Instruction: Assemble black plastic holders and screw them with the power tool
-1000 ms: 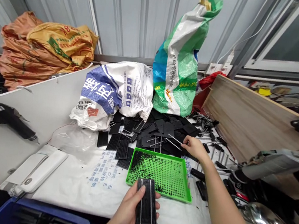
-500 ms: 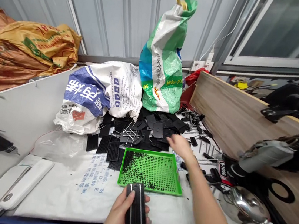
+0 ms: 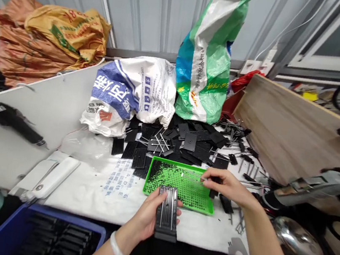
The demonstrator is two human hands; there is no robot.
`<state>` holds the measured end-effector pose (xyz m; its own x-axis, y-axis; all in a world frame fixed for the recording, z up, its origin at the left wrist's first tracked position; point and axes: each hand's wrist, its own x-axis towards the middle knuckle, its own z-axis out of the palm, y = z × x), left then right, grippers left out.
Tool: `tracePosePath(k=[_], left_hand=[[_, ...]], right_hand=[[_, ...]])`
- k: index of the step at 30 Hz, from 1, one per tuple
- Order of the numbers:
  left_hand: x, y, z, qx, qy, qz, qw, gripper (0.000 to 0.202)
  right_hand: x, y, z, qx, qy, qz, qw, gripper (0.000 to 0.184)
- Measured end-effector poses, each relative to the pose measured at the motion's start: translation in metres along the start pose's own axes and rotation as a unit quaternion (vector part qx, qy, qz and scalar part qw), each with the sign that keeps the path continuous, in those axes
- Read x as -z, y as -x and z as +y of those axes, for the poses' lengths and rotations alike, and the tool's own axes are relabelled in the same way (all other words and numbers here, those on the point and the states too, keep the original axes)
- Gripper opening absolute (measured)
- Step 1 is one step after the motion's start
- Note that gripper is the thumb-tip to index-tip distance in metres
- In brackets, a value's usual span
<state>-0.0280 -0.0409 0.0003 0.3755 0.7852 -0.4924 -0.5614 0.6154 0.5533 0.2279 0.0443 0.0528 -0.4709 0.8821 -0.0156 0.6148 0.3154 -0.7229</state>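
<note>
My left hand (image 3: 148,218) grips a black ribbed plastic plate (image 3: 168,212) with two metal rods lying in its grooves, near the table's front edge. My right hand (image 3: 228,186) is closed in a pinch on a thin metal rod (image 3: 193,177) that reaches over the green perforated tray (image 3: 161,186). The tray holds many small black bits on its left part. Behind it lies a heap of black plates and loose rods (image 3: 183,144).
Woven sacks stand behind: white-blue (image 3: 130,96), green-white (image 3: 210,61), orange ones (image 3: 48,41) at far left. A wooden board (image 3: 291,128) leans at right, with a power tool (image 3: 314,187) and a steel bowl (image 3: 299,247). A blue bin (image 3: 45,236) sits below the front edge.
My right hand has come back from the heap of plates to the green tray, now pinching a rod. The left hand has raised the black plate toward the tray.
</note>
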Motion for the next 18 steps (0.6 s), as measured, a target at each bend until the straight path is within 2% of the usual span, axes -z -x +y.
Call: tracePosePath(k=[2, 3, 5, 7, 9, 11, 13, 16, 18], left_hand=[[0.005, -0.002, 0.006, 0.024, 0.001, -0.009, 1.000, 0.037], [0.007, -0.001, 0.008, 0.036, -0.002, -0.018, 0.999, 0.038], [0.008, 0.001, 0.009, 0.038, -0.015, -0.044, 0.998, 0.037], [0.009, 0.004, 0.008, 0.010, -0.022, -0.060, 0.998, 0.037], [0.011, 0.007, 0.007, -0.017, -0.015, -0.055, 0.998, 0.038], [0.015, 0.008, 0.007, -0.018, 0.009, -0.049, 0.999, 0.034], [0.019, 0.009, 0.007, -0.005, 0.030, -0.063, 0.998, 0.029], [0.021, 0.008, 0.007, 0.015, 0.043, -0.098, 0.994, 0.027], [0.020, 0.007, 0.006, 0.026, 0.043, -0.092, 0.994, 0.029]], right_hand=[[-0.008, -0.012, -0.017, 0.091, -0.105, -0.144, 0.980, 0.034], [-0.014, -0.019, -0.023, 0.108, -0.122, -0.201, 0.966, 0.033], [-0.027, -0.029, -0.029, 0.115, -0.131, -0.267, 0.948, 0.031], [-0.038, -0.033, -0.029, 0.085, -0.153, -0.244, 0.954, 0.032], [-0.043, -0.031, -0.026, 0.032, -0.202, -0.155, 0.966, 0.034], [-0.044, -0.024, -0.022, 0.015, -0.236, -0.074, 0.969, 0.035], [-0.045, -0.016, -0.019, 0.056, -0.219, -0.048, 0.973, 0.035], [-0.049, -0.009, -0.017, 0.134, -0.178, -0.051, 0.974, 0.028], [-0.054, -0.009, -0.017, 0.145, -0.182, -0.020, 0.972, 0.019]])
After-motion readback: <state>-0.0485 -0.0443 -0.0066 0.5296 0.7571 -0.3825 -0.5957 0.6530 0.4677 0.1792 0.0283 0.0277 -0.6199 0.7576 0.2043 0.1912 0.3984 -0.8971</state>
